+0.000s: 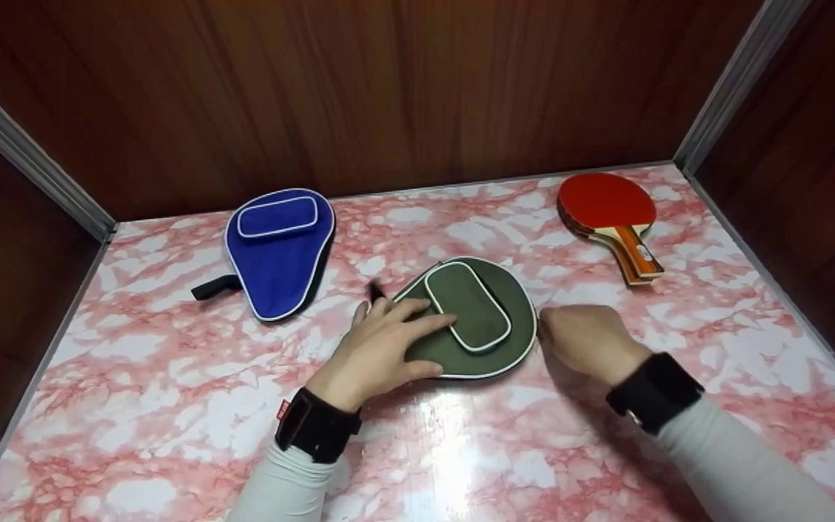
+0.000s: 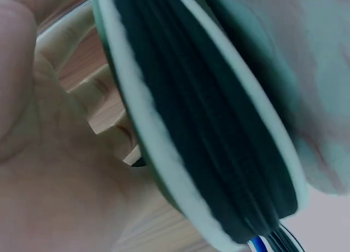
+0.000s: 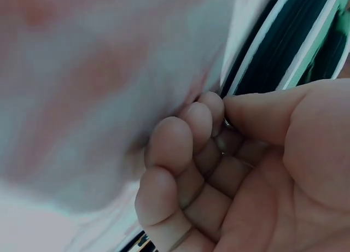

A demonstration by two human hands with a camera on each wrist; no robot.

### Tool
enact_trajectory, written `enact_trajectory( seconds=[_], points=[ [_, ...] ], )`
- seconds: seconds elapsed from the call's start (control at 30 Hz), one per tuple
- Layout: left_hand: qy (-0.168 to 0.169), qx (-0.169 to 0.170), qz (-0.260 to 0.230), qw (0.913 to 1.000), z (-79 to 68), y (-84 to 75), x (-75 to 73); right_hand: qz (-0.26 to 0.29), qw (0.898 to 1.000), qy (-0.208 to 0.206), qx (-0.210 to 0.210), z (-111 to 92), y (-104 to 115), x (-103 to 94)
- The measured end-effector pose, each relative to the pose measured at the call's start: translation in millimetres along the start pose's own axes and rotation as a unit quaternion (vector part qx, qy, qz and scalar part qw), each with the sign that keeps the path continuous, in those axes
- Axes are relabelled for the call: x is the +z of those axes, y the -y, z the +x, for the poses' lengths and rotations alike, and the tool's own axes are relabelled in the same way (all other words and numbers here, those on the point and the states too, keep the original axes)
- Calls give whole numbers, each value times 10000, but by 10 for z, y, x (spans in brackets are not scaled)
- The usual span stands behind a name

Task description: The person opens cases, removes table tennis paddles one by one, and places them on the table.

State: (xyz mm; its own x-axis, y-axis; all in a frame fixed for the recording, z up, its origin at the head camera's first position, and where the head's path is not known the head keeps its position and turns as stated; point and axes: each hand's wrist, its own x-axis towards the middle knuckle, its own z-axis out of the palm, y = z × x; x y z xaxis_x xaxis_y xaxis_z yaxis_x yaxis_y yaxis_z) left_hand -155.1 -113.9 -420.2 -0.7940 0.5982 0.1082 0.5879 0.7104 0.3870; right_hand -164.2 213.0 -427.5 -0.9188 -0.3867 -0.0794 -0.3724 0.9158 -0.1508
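A green table tennis paddle case (image 1: 428, 353) with white piping lies flat in the middle, a raised pocket on its upper face. My left hand (image 1: 381, 346) rests on its narrower end, fingers spread and fairly straight. The left wrist view shows the dark zipper (image 2: 191, 99) along the case's side. At the case's rounded right edge, my right hand (image 1: 588, 339) has curled fingers. Its thumb and forefinger pinch the zipper pull (image 3: 227, 123), of which only a metallic glint shows; the rest is hidden by the fingers.
A blue paddle case (image 1: 276, 264) with a black strap (image 1: 214, 288) lies at the back left. Stacked red table tennis paddles (image 1: 606, 203) lie at the back right. Brown wood-grain panels (image 1: 388, 94) wall in the red-and-white marbled tabletop (image 1: 135, 435).
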Motion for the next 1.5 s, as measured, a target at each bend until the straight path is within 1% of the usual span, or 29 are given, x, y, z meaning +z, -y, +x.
enact_trajectory(
  seconds=[0.17,0.4,0.57,0.7,0.9,1.1,1.37,1.5],
  points=[
    [-101,-88,-158,9998,-3,17,7,13,10000,-74,-62,87,-43,-29],
    [-141,-208,-126,9996,-10,-7,16,-98,9997,-209,-20,73,0,9],
    [-123,-304,-83,9994,-13,-15,36,-203,9987,-455,-101,-1,47,60],
    [-157,-306,-59,9994,-17,-15,46,-246,9971,-680,-226,-78,97,97],
    [-206,-249,-81,9994,-20,-22,40,-398,9964,-681,-303,-181,187,127],
    [-218,-207,-63,9995,-21,-19,41,-663,9922,-896,-550,-278,256,204],
    [-241,-249,40,9994,-30,-18,53,-763,9893,-1024,-711,-372,392,272],
    [-245,-235,74,9994,-29,-22,53,-806,9860,-1225,-789,-396,431,309]
  ],
)
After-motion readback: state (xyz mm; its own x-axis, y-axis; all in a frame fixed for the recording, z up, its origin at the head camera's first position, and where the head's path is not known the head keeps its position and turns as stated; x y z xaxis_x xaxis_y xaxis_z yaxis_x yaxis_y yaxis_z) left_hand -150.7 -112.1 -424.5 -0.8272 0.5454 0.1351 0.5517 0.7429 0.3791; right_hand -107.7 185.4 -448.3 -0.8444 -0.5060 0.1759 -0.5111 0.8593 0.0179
